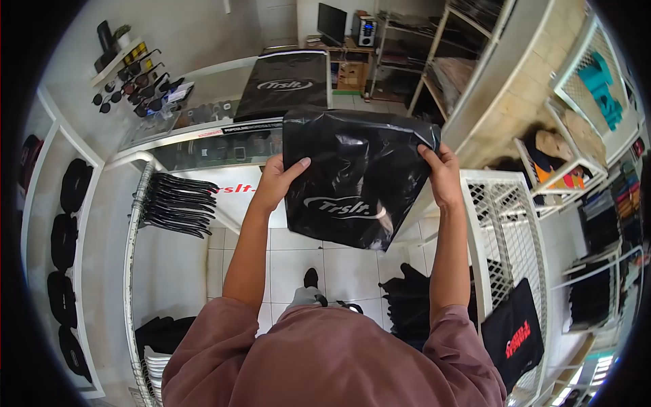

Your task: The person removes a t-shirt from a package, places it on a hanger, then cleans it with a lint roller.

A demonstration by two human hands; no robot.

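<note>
L hand (277, 179) & R hand (444, 176) each pinch a side edge of the black plastic bag (356, 169), thumbs on the face toward the wearer; it hangs in midair, this side of the glass counter (203, 150). Prob. light, floppy, a bit slick; thin film may crease, so side edges w/ flat thumbs = best hold. Similar bag (281, 68) on countertop beyond.
</note>
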